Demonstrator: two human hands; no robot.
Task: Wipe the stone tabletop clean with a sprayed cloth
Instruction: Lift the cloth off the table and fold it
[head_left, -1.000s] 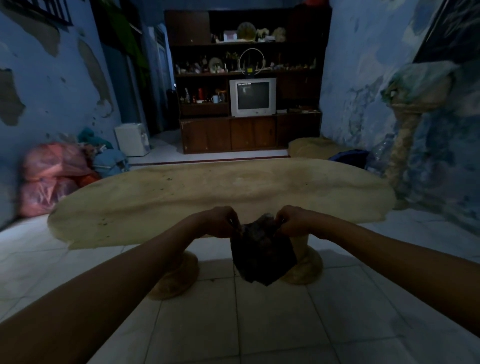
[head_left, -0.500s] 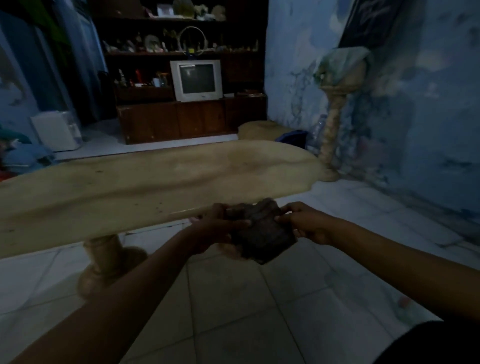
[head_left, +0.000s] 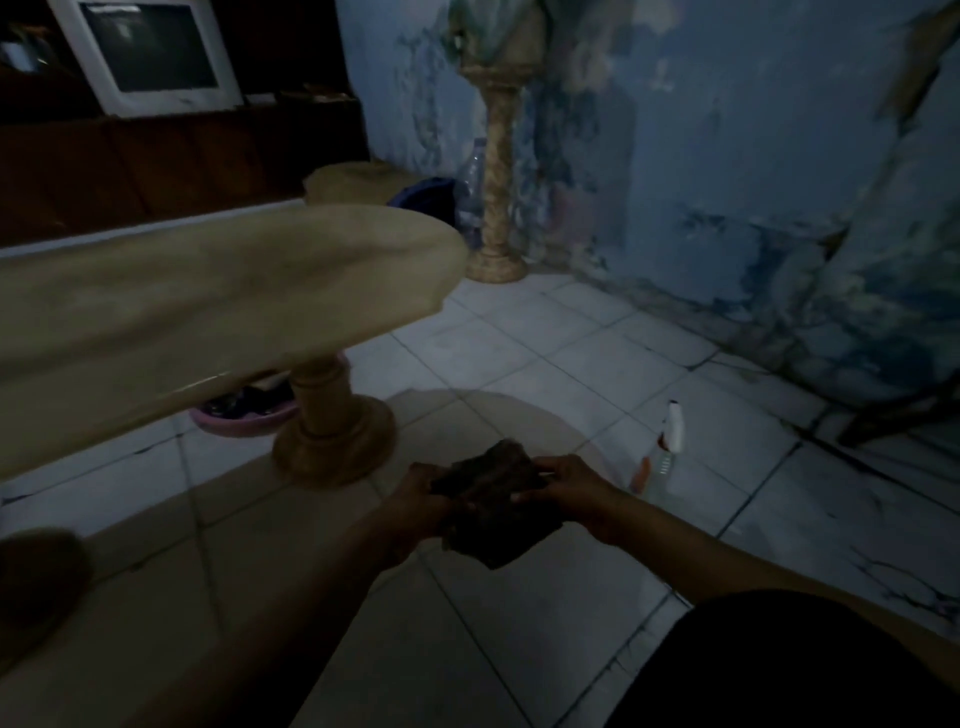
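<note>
Open floor ahead of my hands, stone on the left.

The stone tabletop overhangs at my left, its pedestal foot standing just beyond my left hand. A spray bottle stands on the tiles near my right hand. Between pedestal and bottle, bare tiled floor runs to the wall column.
</note>
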